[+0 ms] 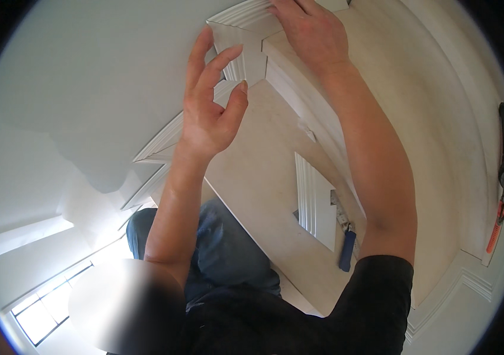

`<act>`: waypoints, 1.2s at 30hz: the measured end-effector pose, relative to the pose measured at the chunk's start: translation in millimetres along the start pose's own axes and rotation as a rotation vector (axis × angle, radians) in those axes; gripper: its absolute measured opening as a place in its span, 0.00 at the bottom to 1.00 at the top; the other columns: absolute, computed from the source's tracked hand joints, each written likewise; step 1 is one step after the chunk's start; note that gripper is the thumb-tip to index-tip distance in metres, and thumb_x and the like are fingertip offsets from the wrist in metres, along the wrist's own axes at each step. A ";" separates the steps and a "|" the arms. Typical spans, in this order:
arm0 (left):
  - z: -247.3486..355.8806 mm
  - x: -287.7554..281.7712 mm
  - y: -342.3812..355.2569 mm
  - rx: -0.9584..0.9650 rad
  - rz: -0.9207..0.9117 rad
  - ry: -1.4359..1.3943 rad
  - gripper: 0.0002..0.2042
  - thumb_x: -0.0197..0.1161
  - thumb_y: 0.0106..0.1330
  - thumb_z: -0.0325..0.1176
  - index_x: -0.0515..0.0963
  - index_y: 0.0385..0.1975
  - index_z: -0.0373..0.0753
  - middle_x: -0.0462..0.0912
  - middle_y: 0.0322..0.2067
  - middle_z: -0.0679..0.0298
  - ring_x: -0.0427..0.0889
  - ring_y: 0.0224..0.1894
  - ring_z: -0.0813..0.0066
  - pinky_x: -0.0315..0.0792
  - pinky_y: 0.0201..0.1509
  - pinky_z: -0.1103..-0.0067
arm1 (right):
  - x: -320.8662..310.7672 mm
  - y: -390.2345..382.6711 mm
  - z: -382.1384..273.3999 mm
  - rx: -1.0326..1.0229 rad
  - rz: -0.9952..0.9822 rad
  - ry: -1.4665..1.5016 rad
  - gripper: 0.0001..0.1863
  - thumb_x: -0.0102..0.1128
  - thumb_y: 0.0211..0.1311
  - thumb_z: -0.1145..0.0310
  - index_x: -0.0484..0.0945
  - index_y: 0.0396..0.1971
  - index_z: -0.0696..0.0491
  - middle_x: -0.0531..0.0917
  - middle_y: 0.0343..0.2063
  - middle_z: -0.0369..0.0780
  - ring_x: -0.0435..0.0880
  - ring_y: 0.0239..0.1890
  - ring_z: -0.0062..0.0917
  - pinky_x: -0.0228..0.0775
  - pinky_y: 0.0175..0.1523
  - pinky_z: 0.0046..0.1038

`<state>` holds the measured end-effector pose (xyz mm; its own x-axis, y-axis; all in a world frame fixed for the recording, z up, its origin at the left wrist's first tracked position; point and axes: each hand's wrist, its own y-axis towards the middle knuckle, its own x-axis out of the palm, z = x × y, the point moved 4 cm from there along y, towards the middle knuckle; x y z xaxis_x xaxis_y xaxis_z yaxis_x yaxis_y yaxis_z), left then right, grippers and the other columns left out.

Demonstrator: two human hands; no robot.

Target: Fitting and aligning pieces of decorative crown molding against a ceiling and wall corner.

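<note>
Flanking one white trim corner [245,36] are two bare hands [209,118] [316,36].

Left hand [209,115]: fingers spread, close to white trim [243,16]
Right hand [317,38]: fingers on the same trim
White piece [316,201]: lying on tan step [252,148]
Blue handle [348,251]: near white piece

Loose trim pc [317,204] on board [240,163].
Rel. to pc: handled tool [347,253] just R; 2nd tool [493,236] far R; legs [225,248] L; L hand [210,121] ahead-L; R hand [317,38] ahead, at wall trim [243,16].
</note>
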<state>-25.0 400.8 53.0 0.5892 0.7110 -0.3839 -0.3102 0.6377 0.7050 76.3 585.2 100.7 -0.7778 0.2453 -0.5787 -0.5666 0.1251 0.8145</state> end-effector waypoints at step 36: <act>0.8 -3.2 1.0 -0.060 0.003 -0.044 0.26 0.62 0.63 0.23 0.79 0.63 0.42 0.63 0.75 0.43 0.62 0.78 0.46 0.60 0.78 0.58 | 5.7 3.5 -1.5 0.025 -0.121 0.042 0.12 0.59 0.73 0.67 0.77 0.52 0.54 0.79 0.52 0.44 0.87 0.45 0.38 0.81 0.50 0.36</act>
<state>-26.6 398.9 55.4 0.6202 0.6999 -0.3543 -0.3553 0.6532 0.6686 69.5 585.6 100.2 -0.7151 0.1868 -0.6736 -0.6504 0.1752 0.7391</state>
